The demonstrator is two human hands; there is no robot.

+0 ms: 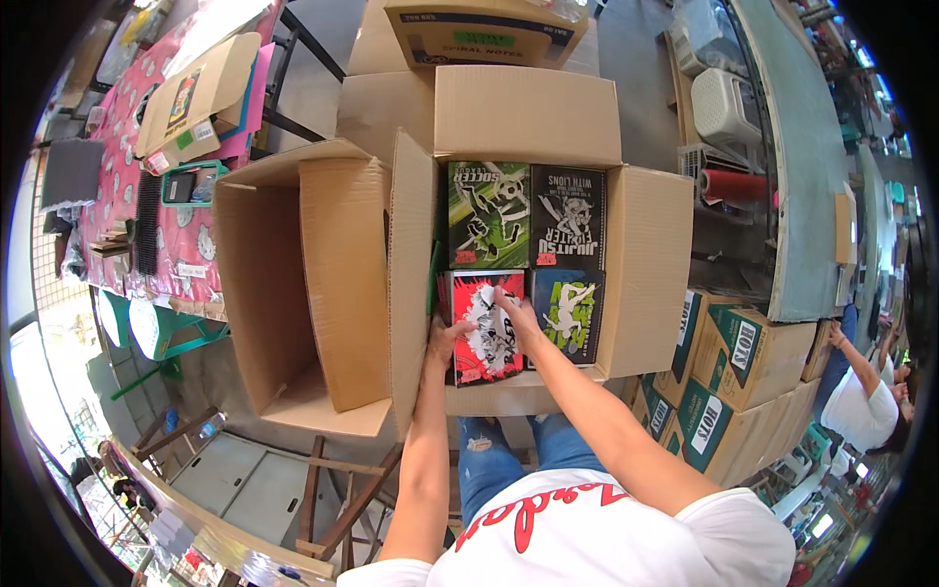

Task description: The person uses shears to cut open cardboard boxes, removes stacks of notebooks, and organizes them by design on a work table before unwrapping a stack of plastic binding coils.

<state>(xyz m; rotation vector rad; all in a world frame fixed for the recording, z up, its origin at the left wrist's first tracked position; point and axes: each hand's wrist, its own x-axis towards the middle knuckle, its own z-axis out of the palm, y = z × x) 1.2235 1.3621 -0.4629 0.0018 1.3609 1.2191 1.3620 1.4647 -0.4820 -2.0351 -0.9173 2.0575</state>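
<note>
Cluttered workroom, grey concrete floor. Long grey counter down the right side, pink-clothed counter on the left with cardboard and small trays on it. Carton stack with green panels at right; a person in a white top beyond it. Centre: open carton, flaps out, second open carton just beside it on the left. What both stand on is hidden.

Centre carton has four notebook stacks, two by two: green and black far, blue near right, red-and-white notebooks near left, set slightly askew.

Left grip: closed against the left edge of the red-and-white notebooks, digits partly over the cover. Right grip: clamped at the right edge, a digit on the cover, the rest hidden. Both hold that stack; can't tell if it's resting or lifted.
</note>
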